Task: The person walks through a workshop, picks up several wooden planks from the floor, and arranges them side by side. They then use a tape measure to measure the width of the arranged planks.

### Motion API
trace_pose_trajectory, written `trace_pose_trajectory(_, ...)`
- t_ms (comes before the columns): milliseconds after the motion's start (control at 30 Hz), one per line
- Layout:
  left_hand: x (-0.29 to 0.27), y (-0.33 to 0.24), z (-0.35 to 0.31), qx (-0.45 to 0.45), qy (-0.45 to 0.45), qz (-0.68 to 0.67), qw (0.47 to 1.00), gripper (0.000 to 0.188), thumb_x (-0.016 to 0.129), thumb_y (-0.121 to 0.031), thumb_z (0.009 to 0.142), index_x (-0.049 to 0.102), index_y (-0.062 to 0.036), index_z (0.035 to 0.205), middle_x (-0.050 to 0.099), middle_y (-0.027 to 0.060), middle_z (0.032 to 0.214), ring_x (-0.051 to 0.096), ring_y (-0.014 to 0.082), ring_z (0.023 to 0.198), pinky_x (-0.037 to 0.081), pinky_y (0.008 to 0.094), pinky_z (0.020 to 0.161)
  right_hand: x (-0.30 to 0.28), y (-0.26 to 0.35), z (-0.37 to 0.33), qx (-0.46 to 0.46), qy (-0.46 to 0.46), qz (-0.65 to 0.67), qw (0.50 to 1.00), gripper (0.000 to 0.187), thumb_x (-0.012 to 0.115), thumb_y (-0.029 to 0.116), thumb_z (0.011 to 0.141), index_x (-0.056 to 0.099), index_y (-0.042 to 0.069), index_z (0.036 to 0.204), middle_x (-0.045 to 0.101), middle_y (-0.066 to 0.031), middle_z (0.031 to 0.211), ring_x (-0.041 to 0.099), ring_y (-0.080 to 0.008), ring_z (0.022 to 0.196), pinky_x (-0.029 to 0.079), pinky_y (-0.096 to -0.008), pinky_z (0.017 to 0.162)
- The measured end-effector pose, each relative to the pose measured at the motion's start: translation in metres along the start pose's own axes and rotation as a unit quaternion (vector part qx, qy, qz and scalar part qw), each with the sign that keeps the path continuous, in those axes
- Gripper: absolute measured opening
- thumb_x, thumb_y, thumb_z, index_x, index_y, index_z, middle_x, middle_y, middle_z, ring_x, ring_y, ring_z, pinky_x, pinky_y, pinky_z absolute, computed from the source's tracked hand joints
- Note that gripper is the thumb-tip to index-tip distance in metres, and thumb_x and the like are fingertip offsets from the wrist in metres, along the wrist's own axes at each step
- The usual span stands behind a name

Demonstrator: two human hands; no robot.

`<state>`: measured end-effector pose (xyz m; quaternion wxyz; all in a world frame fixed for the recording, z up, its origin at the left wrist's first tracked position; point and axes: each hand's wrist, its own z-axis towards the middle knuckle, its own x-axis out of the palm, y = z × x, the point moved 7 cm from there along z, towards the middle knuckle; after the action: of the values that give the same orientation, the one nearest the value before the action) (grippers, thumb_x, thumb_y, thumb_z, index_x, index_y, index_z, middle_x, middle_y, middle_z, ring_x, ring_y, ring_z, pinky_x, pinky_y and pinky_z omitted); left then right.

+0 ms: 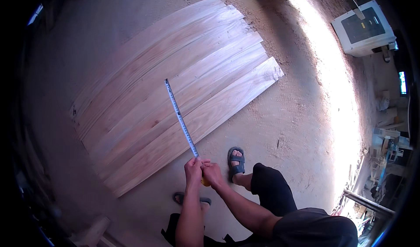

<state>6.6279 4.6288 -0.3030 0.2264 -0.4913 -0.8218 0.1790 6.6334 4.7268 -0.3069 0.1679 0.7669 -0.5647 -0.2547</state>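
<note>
A tape measure's pale blade (180,117) stretches out from my hands over several long wooden boards (144,111) laid side by side on the ground. Its dark end tip points to the far side, above the middle boards. My left hand (192,170) pinches the blade close to the case. Next to it, touching, my right hand (212,174) is wrapped round the yellow case (204,182), which is mostly hidden by the fingers. Whether the blade rests on the wood or hovers just over it, I cannot tell.
My sandalled right foot (236,160) stands on the dusty floor near the boards. A white boxy appliance (365,30) is at the far right. Along the right side lie cluttered tools and scraps (385,153). Some timber pieces (94,234) are at the lower left.
</note>
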Motion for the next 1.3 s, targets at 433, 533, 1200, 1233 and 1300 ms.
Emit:
trace_pose_trajectory(433, 0.094, -0.204, -0.106, 0.045, -0.133, -0.081, 0.987, 0.027, 0.041, -0.02, 0.102, 0.053, 0.0038, 0.108, 0.066, 0.0176, 0.098, 0.066, 0.0247, 0.085, 0.051, 0.0332, 0.077, -0.362, 0.083, -0.261, 0.161, 0.088, -0.002, 0.983, 0.02, 0.06, 0.019, 0.091, 0.069, 0.002, 0.084, 0.058, -0.0013, 0.062, 0.047, -0.0067, 0.048, 0.038, -0.0226, 0.043)
trace_pose_trajectory(533, 0.129, -0.228, -0.092, 0.055, -0.024, 0.05, 0.997, 0.028, 0.044, -0.022, 0.1, 0.056, 0.0024, 0.107, 0.067, 0.0156, 0.101, 0.065, 0.0215, 0.087, 0.05, 0.0316, 0.078, -0.415, 0.069, -0.278, 0.164, 0.004, 0.003, 0.986, 0.021, 0.059, 0.017, 0.09, 0.068, -0.001, 0.085, 0.058, -0.0043, 0.063, 0.045, -0.0081, 0.045, 0.036, -0.0238, 0.041)
trace_pose_trajectory(1200, 0.199, -0.04, -0.221, -0.082, -0.086, 0.655, 0.746, 0.067, 0.063, -0.036, 0.079, 0.042, -0.0012, 0.132, 0.04, 0.0287, 0.131, 0.046, 0.0467, 0.115, 0.043, 0.0544, 0.093, -0.473, 0.188, 0.29, -0.13, -0.24, -0.134, 0.953, 0.029, 0.053, 0.028, 0.086, 0.069, 0.003, 0.083, 0.065, -0.0128, 0.066, 0.066, -0.024, 0.065, 0.049, -0.0371, 0.062)
trace_pose_trajectory(1233, 0.205, -0.038, -0.216, -0.083, -0.091, 0.655, 0.746, 0.067, 0.063, -0.035, 0.078, 0.042, -0.0015, 0.132, 0.041, 0.0284, 0.13, 0.046, 0.0466, 0.115, 0.043, 0.0546, 0.093, -0.484, 0.179, 0.305, -0.129, -0.249, -0.143, 0.949, 0.029, 0.053, 0.028, 0.086, 0.069, 0.004, 0.084, 0.065, -0.0129, 0.066, 0.066, -0.0242, 0.065, 0.049, -0.0372, 0.062)
trace_pose_trajectory(1300, 0.213, -0.033, -0.214, -0.069, -0.137, 0.656, 0.739, 0.064, 0.064, -0.033, 0.078, 0.045, -0.0047, 0.132, 0.043, 0.0248, 0.131, 0.047, 0.0456, 0.115, 0.042, 0.0537, 0.096, -0.484, 0.179, 0.33, -0.14, -0.248, -0.153, 0.946, 0.027, 0.054, 0.028, 0.086, 0.069, 0.005, 0.085, 0.065, -0.0132, 0.067, 0.065, -0.0246, 0.064, 0.048, -0.0374, 0.062)
